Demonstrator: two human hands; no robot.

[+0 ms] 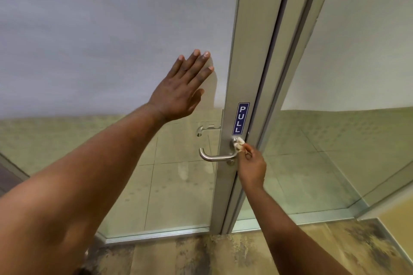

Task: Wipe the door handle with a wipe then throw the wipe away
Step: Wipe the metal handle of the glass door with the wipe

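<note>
A brushed-metal lever door handle (214, 157) is fixed to the aluminium stile of a glass door, below a blue PULL sign (240, 118). My right hand (252, 165) pinches a small crumpled white wipe (238, 144) and presses it against the handle's round base where it meets the stile. My left hand (183, 87) lies flat with fingers spread on the frosted glass panel, up and left of the handle, holding nothing.
The glass door (111, 40) is frosted on top and clear below, with the far-side handle (204, 129) showing through. A fixed glass panel (348, 73) stands to the right behind the metal frame (290, 73). Patterned brown carpet (223, 257) covers the near floor.
</note>
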